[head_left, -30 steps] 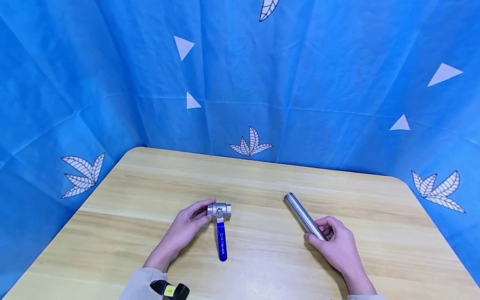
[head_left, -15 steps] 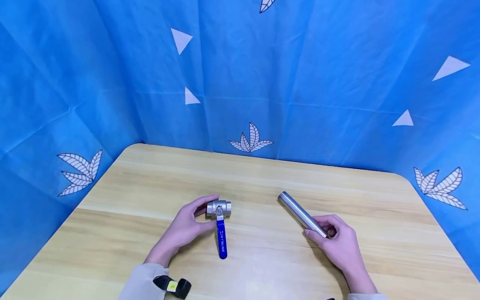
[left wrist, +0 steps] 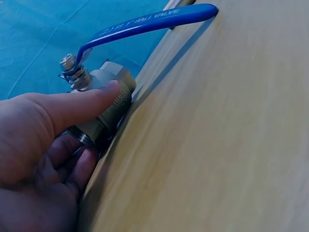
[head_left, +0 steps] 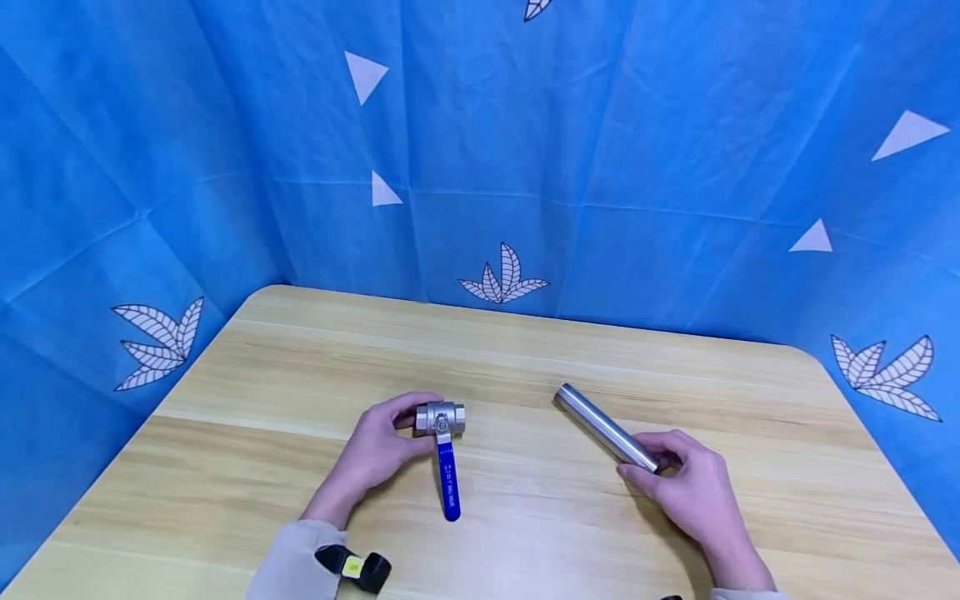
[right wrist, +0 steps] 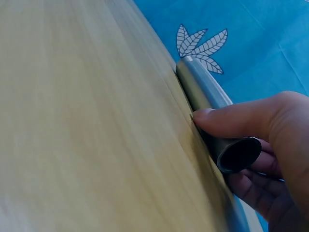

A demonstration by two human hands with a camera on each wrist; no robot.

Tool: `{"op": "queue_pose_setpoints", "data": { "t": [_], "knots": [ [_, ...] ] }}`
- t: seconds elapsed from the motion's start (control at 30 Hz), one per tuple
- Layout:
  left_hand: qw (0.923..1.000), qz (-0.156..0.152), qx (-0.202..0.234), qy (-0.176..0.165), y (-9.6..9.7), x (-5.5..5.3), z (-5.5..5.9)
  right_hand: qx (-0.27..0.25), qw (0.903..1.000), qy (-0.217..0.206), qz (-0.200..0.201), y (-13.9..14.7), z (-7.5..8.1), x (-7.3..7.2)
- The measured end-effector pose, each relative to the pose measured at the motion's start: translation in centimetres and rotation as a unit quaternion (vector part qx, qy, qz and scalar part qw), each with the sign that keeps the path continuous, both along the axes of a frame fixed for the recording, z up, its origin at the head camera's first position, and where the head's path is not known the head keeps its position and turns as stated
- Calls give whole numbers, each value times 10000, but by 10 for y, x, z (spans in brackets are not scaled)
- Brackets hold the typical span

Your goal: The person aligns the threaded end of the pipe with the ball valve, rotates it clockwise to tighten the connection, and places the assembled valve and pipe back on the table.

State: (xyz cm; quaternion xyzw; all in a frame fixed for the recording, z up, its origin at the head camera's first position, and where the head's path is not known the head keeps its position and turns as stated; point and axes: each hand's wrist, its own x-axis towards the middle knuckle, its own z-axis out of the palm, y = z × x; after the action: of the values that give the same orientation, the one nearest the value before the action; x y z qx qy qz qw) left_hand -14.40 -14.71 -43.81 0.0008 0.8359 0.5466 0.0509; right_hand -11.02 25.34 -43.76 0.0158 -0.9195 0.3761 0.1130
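Observation:
A steel ball valve [head_left: 440, 418] with a blue lever handle [head_left: 447, 483] lies left of the table's middle, the lever pointing toward the person. My left hand [head_left: 378, 446] grips the valve body from its left side; in the left wrist view the thumb [left wrist: 91, 104] lies along the body, with fingers curled beneath. Right of the middle, a shiny hollow steel pipe [head_left: 603, 425] slants away to the upper left. My right hand [head_left: 693, 483] pinches its near end between thumb and fingers. The pipe's open end [right wrist: 239, 154] faces the wrist in the right wrist view.
The pale wood table [head_left: 510, 533] has rounded back corners. A blue curtain [head_left: 480, 150] with white leaf and triangle prints hangs behind it and along both sides. A black strap with a yellow label [head_left: 352, 567] sits on the left sleeve.
The left thumb has come down from the valve's end to beside the lever's base, the fingers reaching farther over the body. The pipe's far end has shifted slightly left, still in the right hand.

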Motion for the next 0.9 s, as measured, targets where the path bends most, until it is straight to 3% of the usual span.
{"op": "queue_pose_setpoints", "data": {
  "t": [0.17,0.43,0.7,0.9],
  "knots": [
    [9998,58,159,-95,-2,1,1,-48,9993,345,-122,0,-3,0],
    [9986,81,418,-302,-3,1,0,-784,9931,-399,-778,-2,-3,-2],
    [9973,-117,725,-92,-8,4,0,-1971,9758,-874,-356,-2,0,-4],
    [9950,-208,961,-197,-6,6,2,-2690,9585,-943,-102,-5,0,-2]
  ]
}}
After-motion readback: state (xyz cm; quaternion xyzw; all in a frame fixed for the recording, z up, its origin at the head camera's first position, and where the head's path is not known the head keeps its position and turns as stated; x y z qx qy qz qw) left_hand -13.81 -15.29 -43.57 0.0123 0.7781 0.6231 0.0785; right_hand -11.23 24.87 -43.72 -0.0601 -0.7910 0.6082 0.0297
